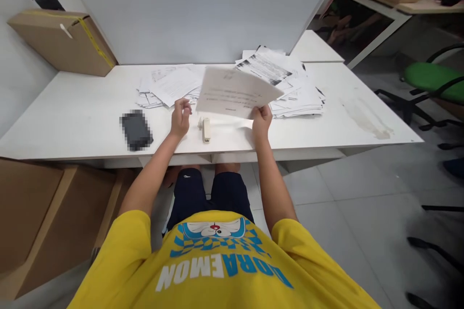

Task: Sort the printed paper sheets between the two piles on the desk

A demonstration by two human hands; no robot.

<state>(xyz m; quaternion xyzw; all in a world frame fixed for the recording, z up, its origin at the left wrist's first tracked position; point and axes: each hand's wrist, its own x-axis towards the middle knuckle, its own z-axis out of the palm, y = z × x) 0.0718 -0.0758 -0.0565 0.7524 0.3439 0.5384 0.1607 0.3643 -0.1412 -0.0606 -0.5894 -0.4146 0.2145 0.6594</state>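
My right hand [261,119] pinches the lower right corner of a sheet of paper [232,94], thumb on top. The printed sheet is raised over the desk and bends a little. To its left, my left hand [181,117] is off the sheet, with its fingers loosely curled and apart and nothing visible in them. Between the hands lies a small cream object [206,130] that looks like a stapler. Behind my left hand is a spread pile of papers [174,84]. A taller, untidy paper stack [295,91] lies beyond my right hand.
A pixelated dark object [137,130] lies on the white desk [87,116], left of my left arm. A cardboard box [68,43] leans at the back left; open cardboard [72,212] stands below. A white panel [195,14] rises behind. A green chair [435,79] is at right.
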